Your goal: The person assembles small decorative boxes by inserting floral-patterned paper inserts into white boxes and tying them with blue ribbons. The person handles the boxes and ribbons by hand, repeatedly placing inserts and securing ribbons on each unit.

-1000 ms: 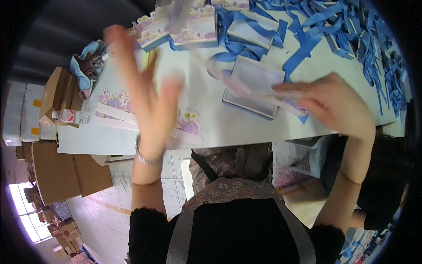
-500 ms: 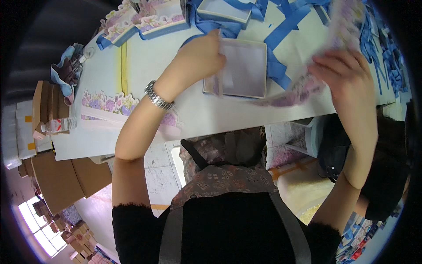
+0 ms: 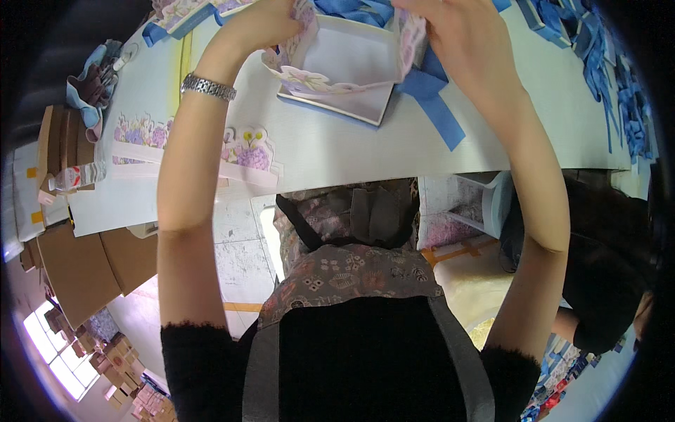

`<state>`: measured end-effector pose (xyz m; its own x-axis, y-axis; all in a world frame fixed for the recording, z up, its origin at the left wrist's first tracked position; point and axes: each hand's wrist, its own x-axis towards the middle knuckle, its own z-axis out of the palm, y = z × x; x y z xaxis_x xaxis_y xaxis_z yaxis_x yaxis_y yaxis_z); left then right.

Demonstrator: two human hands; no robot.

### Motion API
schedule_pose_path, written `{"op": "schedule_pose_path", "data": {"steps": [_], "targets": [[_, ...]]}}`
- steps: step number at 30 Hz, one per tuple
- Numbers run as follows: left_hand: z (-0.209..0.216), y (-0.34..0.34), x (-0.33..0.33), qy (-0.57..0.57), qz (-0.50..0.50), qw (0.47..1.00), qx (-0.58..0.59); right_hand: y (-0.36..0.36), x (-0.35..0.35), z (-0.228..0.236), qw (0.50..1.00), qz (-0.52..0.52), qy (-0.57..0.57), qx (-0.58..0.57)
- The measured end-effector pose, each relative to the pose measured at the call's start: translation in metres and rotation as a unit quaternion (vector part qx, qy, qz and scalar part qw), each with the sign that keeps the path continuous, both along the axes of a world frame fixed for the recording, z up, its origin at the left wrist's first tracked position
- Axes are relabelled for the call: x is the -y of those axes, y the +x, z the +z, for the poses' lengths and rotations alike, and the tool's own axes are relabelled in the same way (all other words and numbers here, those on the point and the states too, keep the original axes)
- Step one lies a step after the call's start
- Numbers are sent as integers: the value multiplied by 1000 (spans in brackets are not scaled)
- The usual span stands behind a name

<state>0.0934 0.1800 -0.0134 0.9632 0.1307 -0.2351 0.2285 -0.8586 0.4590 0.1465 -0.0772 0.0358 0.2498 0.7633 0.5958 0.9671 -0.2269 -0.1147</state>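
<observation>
A shallow white box with a blue side (image 3: 329, 112) sits on the table in front of me. Folded around its front and both sides is a die-cut paper strip with purple flowers (image 3: 309, 79); its front part stands up near the box's front wall. My left hand (image 3: 264, 27), with a metal watch on its wrist, is closed on the strip at the left side. On the right side my right hand (image 3: 457, 32) pinches the strip's other part. The fingertips of both hands are partly cut off by the upper edge. Wide blue ribbon (image 3: 436, 105) trails out to the right from under the box.
More flower-printed strips (image 3: 246, 158) lie at the table's front left. Boxes with floral trim and ribbon (image 3: 190, 21) stand at the far left. Many blue ribbons (image 3: 598, 77) hang at the right. A plastic bottle (image 3: 77, 176) is beyond the left edge, near cardboard boxes (image 3: 95, 260).
My right hand has brought the strip's loose end inward to the box, and the strip now bends round it. Both hands have moved farther up the view; the box is turned slightly.
</observation>
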Motion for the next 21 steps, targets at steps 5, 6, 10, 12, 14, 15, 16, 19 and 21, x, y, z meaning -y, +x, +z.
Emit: {"op": "schedule_pose_path", "data": {"steps": [5,6,10,12,14,15,16,19,21], "targets": [[-6,-33,13,83,-50,995,35,-27,-29,-40,998,-63,16,-10],[-16,-50,20,137,-18,988,69,-34,-29,-34,992,-70,-11,-104],[-16,-98,53,179,51,980,77,-45,-18,-8,865,-22,-65,-498],[-24,-110,61,189,85,968,140,-53,-11,2,790,-23,-94,-605],[-30,-116,67,197,109,958,177,-57,-6,-9,878,6,-168,-448],[-28,-117,70,201,115,956,183,-58,-6,-13,914,18,-192,-358],[-27,-118,72,204,122,953,189,-62,-10,-12,912,29,-186,-365],[-32,-115,67,163,149,961,169,-79,-32,12,857,-69,-200,-470],[-42,-115,66,162,115,953,230,-84,-38,15,830,-112,-225,-499]]}}
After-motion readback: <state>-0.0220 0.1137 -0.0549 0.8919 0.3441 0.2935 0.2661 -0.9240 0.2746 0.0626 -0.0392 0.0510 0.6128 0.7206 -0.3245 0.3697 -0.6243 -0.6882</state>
